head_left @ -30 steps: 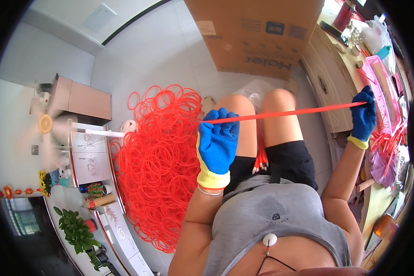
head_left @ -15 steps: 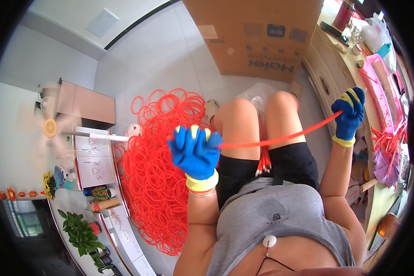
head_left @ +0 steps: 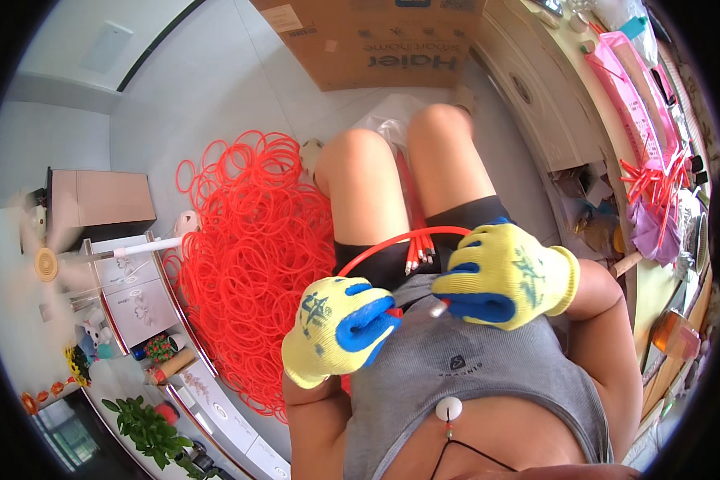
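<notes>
A red flexible tube (head_left: 436,230) is bent into an arch above my lap, one end in each gloved hand. My left hand (head_left: 336,330), in a yellow and blue glove, pinches one end, whose red tip pokes out between thumb and fingers. My right hand (head_left: 510,276), gloved alike, grips the other end, where a white tip (head_left: 438,309) sticks out. The two ends face each other, a small gap apart. Between my thighs rests a bundle of red tubes (head_left: 420,250) with pale ends.
A large heap of red rings (head_left: 252,280) covers the floor on the left, near a fan (head_left: 48,264). A cardboard box (head_left: 376,48) stands ahead. At right, a table holds a pink basket (head_left: 628,96), red strips (head_left: 652,180) and a purple bag (head_left: 654,232).
Both hands have come together over my lap from wide apart and turned so the gloves' yellow backs show. The tube, stretched out before, is now arched with its ends close. The view has shifted.
</notes>
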`<action>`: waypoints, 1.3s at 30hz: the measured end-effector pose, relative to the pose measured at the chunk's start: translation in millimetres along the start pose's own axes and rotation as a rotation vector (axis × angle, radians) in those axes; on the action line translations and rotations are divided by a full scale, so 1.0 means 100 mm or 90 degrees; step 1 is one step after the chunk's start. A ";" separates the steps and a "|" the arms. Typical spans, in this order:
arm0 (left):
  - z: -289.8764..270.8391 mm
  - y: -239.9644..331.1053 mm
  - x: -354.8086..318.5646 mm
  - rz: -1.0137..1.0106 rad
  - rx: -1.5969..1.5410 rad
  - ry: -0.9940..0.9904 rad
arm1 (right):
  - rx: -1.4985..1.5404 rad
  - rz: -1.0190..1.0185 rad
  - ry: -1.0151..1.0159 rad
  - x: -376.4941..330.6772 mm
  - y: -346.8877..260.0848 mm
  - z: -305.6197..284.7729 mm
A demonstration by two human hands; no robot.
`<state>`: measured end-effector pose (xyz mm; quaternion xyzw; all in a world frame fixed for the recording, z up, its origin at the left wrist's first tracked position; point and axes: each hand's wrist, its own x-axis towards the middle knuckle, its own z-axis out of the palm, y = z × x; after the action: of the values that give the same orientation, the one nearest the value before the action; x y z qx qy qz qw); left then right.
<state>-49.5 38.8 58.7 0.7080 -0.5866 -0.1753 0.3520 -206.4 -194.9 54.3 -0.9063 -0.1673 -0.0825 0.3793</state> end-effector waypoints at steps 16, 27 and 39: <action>0.30 -0.04 -0.02 -0.064 0.060 -0.040 | -0.131 -0.051 -0.057 -0.17 0.26 0.56; 0.43 -0.20 0.06 0.000 -0.054 0.009 | -0.054 -0.220 -0.001 -0.20 0.59 0.65; 0.49 -0.34 0.00 0.062 -0.071 -0.056 | -0.055 -0.031 -0.076 -0.21 0.38 0.52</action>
<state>-58.2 27.0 1.0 0.6497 -0.6245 -0.2209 0.3729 -211.0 -188.2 -12.8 -0.9207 -0.2078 -0.0444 0.3274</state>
